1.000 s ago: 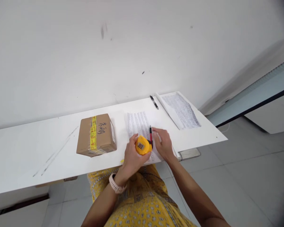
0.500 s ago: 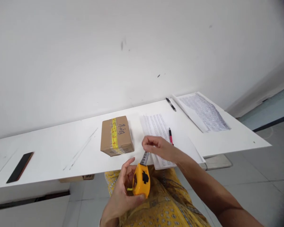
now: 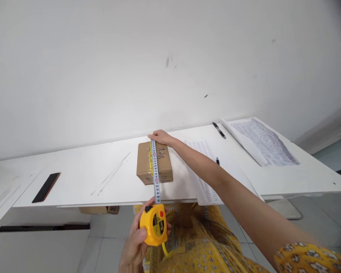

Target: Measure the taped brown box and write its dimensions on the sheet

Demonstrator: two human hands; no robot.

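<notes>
A small brown cardboard box (image 3: 143, 161) with yellow tape and handwriting on top sits on the white table. My left hand (image 3: 138, 231) grips the yellow tape measure (image 3: 153, 225) by its case, just off the table's front edge. From the case the numbered blade (image 3: 155, 170) runs out over the top of the box, along the yellow tape. At the far edge of the box, my right hand (image 3: 160, 136) pinches the blade's end, which its fingers partly hide.
Right of the box lie printed sheets (image 3: 203, 148) with a pen (image 3: 218, 161), partly behind my right arm. Further right are a black pen (image 3: 218, 130) and a written-on sheet (image 3: 264, 142). A flat black object (image 3: 46, 187) rests at left. A wall (image 3: 102, 76) stands behind.
My right hand has gone from the papers to the far edge of the box, drawing the blade out across its top. My left hand has turned the case. The view has shifted.
</notes>
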